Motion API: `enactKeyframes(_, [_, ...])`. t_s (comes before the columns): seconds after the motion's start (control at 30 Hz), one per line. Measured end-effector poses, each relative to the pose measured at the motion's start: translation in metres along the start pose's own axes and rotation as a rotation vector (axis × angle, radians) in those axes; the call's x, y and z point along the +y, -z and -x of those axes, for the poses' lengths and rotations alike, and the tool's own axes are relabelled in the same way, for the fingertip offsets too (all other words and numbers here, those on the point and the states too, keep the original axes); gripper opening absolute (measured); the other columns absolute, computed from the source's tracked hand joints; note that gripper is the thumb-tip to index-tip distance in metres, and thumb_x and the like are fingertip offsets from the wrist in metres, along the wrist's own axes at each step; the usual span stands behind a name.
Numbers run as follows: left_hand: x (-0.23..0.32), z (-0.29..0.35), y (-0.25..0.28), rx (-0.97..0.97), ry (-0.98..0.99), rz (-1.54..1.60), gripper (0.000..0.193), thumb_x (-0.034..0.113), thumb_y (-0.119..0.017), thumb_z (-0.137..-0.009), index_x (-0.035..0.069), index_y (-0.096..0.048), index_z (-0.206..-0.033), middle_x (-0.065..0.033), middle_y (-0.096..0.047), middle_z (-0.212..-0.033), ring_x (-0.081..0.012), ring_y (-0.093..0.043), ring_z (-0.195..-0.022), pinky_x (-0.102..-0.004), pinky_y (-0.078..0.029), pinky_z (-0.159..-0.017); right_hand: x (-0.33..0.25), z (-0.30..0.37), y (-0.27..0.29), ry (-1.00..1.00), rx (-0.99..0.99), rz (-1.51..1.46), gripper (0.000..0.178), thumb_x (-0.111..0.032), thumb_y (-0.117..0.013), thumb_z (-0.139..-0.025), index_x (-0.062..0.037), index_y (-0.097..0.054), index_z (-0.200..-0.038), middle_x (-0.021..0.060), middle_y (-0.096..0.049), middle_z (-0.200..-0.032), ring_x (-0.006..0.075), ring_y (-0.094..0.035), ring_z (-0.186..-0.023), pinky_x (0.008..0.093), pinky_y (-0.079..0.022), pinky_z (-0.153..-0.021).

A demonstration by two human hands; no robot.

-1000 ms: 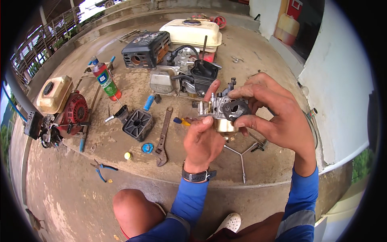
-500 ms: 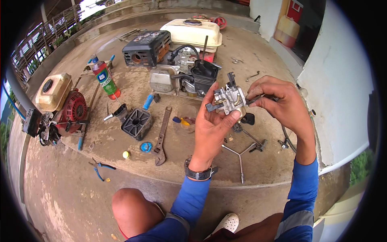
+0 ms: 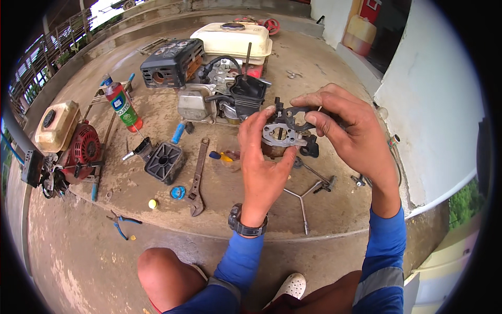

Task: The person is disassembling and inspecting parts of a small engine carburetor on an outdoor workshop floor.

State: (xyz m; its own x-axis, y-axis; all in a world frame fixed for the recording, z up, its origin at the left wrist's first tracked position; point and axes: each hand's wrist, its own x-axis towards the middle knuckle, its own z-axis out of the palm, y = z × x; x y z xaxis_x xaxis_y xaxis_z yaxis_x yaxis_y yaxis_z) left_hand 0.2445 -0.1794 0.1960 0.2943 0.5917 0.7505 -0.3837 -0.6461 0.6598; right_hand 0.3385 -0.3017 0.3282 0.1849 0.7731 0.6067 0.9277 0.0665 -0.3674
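Note:
My left hand [image 3: 263,162] grips a silver carburetor [image 3: 277,134] by its sides, thumb at the lower right, with its flat flange face and bore showing. In my right hand [image 3: 348,125] a thin black gasket [image 3: 300,117] is pinched between thumb and fingers. It is held up at the carburetor's right edge, overlapping it in view; whether they touch I cannot tell. Beyond the hands stands a small engine with a cream fuel tank [image 3: 232,41] and an open black air-cleaner base [image 3: 248,92].
On the concrete lie an adjustable wrench [image 3: 197,178], a three-armed socket wrench [image 3: 303,201], blue-handled pliers [image 3: 121,224] and a black air-cleaner part [image 3: 164,161]. A bottle of red liquid [image 3: 122,104] stands left, near a second, red engine [image 3: 82,149]. A white wall [image 3: 434,104] rises at right.
The carburetor has been turned so its flange face shows. My right hand has moved left and up, bringing the black gasket into clear sight beside it. The whole view has shifted slightly.

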Motion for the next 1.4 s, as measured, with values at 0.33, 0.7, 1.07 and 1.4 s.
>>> enactKeyframes(0.33, [0.01,0.002,-0.001,0.041,0.029,-0.103,0.069,-0.002,-0.08,-0.074,-0.001,-0.054,-0.138,-0.0154,-0.05,-0.138,-0.0304,-0.055,-0.129,-0.0401,-0.046,-0.109,-0.007,0.004,-0.025,0.072,0.01,0.027,0.015,-0.006,-0.073,-0.089,-0.0032,-0.067,-0.103,0.0117,-0.066,-0.093,0.034,-0.066,-0.086,0.0428,-0.053,-0.075])
enactKeyframes(0.7, [0.014,0.003,-0.002,0.069,0.047,0.015,0.069,-0.001,-0.079,-0.076,0.002,-0.057,-0.141,-0.0185,-0.048,-0.137,-0.0352,-0.053,-0.129,-0.0422,-0.046,-0.107,-0.007,0.006,-0.03,0.169,0.062,0.232,0.021,-0.007,-0.077,-0.086,-0.0057,-0.069,-0.106,0.0102,-0.064,-0.102,0.0311,-0.065,-0.089,0.0393,-0.053,-0.075])
enactKeyframes(1.07, [0.009,0.005,-0.003,0.063,0.075,0.063,0.071,0.0,-0.078,-0.076,0.003,-0.056,-0.143,-0.0167,-0.046,-0.136,-0.0328,-0.054,-0.126,-0.0396,-0.049,-0.103,-0.013,0.007,-0.026,0.217,-0.004,0.272,0.038,-0.012,-0.085,-0.078,-0.0074,-0.067,-0.112,0.0116,-0.063,-0.109,0.035,-0.064,-0.101,0.0425,-0.053,-0.084])
enactKeyframes(1.4, [0.008,0.004,-0.004,0.146,0.01,0.046,0.074,-0.005,-0.078,-0.074,0.004,-0.056,-0.145,-0.0157,-0.047,-0.136,-0.0311,-0.052,-0.128,-0.0387,-0.048,-0.104,-0.018,0.007,-0.029,0.226,0.043,0.317,0.042,-0.014,-0.087,-0.076,-0.0065,-0.066,-0.112,0.0108,-0.062,-0.108,0.0334,-0.063,-0.1,0.0424,-0.053,-0.083])
